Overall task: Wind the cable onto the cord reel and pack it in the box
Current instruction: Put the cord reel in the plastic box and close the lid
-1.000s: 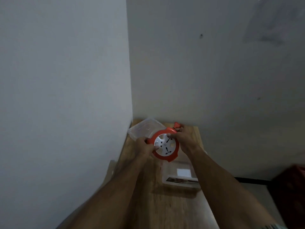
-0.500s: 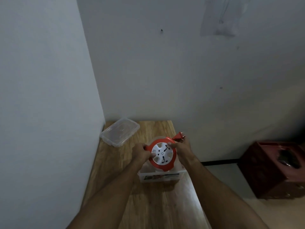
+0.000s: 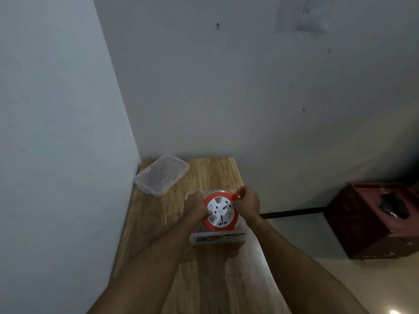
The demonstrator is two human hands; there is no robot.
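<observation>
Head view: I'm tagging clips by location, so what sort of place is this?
Probably a room corner in a home: a narrow wooden table against bare painted walls, a clear plastic lid on it, and a dark red wooden cabinet on the floor.

lying clear across the near wooden table (image 3: pixel 210 279); blocking the far-left corner with the lid (image 3: pixel 161 174), crowding mid-table with the box (image 3: pixel 217 238), walls hemming left and behind.
</observation>
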